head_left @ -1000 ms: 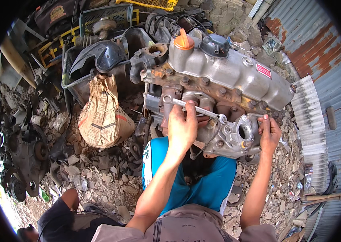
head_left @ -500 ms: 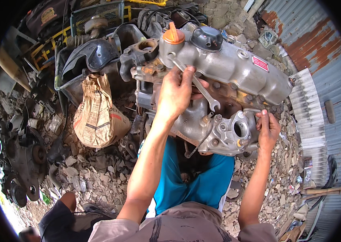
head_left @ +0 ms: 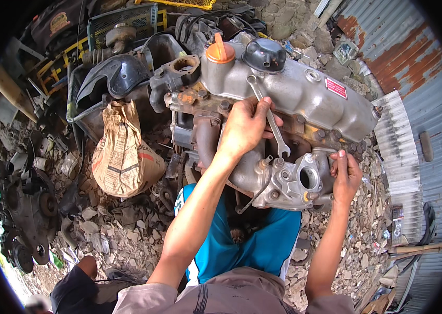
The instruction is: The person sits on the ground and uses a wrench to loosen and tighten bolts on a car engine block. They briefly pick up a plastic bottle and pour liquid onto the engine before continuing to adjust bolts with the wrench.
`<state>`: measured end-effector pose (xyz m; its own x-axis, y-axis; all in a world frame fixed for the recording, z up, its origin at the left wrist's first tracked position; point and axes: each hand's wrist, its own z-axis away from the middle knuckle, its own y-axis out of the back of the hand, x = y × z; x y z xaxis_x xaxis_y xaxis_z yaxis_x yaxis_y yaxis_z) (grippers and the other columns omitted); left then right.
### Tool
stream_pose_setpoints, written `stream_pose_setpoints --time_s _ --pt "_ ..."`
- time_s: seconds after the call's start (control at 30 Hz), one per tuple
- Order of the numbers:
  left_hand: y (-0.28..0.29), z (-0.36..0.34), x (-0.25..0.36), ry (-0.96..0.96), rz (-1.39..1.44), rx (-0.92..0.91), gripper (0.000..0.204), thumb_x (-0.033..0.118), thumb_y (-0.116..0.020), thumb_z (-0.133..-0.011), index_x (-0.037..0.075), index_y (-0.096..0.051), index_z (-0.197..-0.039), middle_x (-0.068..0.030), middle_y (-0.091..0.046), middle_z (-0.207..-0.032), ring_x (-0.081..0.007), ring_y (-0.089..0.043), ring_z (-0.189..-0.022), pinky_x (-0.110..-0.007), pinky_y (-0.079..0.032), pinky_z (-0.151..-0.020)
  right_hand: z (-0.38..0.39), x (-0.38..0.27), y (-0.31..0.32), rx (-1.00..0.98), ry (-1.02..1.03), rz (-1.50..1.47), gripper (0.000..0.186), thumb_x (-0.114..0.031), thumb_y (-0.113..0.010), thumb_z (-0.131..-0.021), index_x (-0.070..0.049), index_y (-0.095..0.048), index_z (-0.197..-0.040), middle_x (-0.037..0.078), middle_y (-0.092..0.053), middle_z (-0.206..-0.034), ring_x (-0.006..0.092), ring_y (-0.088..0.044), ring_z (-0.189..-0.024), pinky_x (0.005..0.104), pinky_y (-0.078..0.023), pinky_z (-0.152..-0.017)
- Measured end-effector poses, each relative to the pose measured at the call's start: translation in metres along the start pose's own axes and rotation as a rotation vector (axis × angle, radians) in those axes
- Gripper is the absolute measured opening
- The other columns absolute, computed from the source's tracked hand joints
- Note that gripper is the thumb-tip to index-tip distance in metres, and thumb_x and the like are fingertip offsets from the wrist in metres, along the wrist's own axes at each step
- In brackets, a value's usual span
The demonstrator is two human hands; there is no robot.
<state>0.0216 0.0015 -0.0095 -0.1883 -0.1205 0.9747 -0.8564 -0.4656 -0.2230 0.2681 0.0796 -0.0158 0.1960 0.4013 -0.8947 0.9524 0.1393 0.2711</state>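
Note:
My left hand (head_left: 244, 125) is closed around a combination wrench (head_left: 274, 128), which slants across the engine. The wrench's ring end lies up by the grey valve cover (head_left: 304, 94); its open jaw is at the upper edge of a metal housing (head_left: 290, 180) with a round bore. I cannot tell if the jaw sits on a fastener. At the housing's right side, my right hand (head_left: 346, 175) has its fingers pinched together beside a thin metal piece. What they grip is hidden. An orange filler cap (head_left: 221, 51) and a black round cap (head_left: 264, 55) top the cover.
A crumpled brown paper sack (head_left: 124, 157) stands left of the engine, by a black plastic part (head_left: 119, 76). Greasy metal parts (head_left: 35, 204) lie at far left. Broken stones cover the ground. A corrugated metal sheet (head_left: 419, 73) rises at right. Another person's knee (head_left: 87, 266) shows lower left.
My left hand has moved right and slightly down with the wrench, which now stands steeper, its open jaw closer to the housing. My right hand stays at the housing's side.

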Motion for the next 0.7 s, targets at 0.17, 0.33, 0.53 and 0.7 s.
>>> stream_pose_setpoints --time_s 0.17,0.33,0.53,0.7 --pt "0.005 -0.005 0.006 -0.084 -0.079 0.099 0.038 0.030 -0.050 -0.100 -0.006 -0.061 -0.103 -0.0098 -0.070 -0.076 -0.0111 -0.065 -0.061 -0.025 -0.053 -0.052 0.000 -0.002 -0.001 -0.010 -0.012 -0.041 0.030 -0.023 -0.059 -0.097 0.002 -0.066 -0.083 -0.001 -0.049 -0.061 0.0056 -0.043 -0.057 0.0208 -0.034 -0.055" --pt "-0.005 -0.003 0.004 -0.035 -0.151 0.104 0.039 0.030 -0.051 -0.099 -0.007 -0.062 -0.102 -0.0095 -0.070 -0.074 -0.0104 -0.064 -0.059 -0.025 -0.053 -0.052 0.000 0.000 0.002 -0.011 -0.009 -0.014 0.030 -0.023 -0.059 -0.097 0.003 -0.066 -0.084 -0.001 -0.050 -0.062 0.0055 -0.043 -0.057 0.0208 -0.035 -0.055" --pt "-0.003 0.001 0.006 -0.035 -0.223 0.096 0.038 0.030 -0.051 -0.099 -0.006 -0.063 -0.099 -0.0096 -0.070 -0.072 -0.0119 -0.066 -0.059 -0.025 -0.054 -0.052 0.001 -0.004 -0.001 -0.009 -0.006 -0.038 0.029 -0.023 -0.059 -0.097 0.003 -0.066 -0.084 -0.002 -0.049 -0.062 0.0054 -0.044 -0.058 0.0206 -0.035 -0.055" --pt "-0.015 0.007 0.004 0.010 -0.196 0.062 0.038 0.030 -0.051 -0.099 -0.006 -0.063 -0.096 -0.0098 -0.070 -0.072 -0.0130 -0.067 -0.062 -0.026 -0.056 -0.052 0.001 -0.001 0.001 -0.009 -0.013 -0.026 0.029 -0.022 -0.060 -0.097 0.002 -0.067 -0.084 -0.002 -0.050 -0.062 0.0051 -0.044 -0.058 0.0203 -0.035 -0.055"
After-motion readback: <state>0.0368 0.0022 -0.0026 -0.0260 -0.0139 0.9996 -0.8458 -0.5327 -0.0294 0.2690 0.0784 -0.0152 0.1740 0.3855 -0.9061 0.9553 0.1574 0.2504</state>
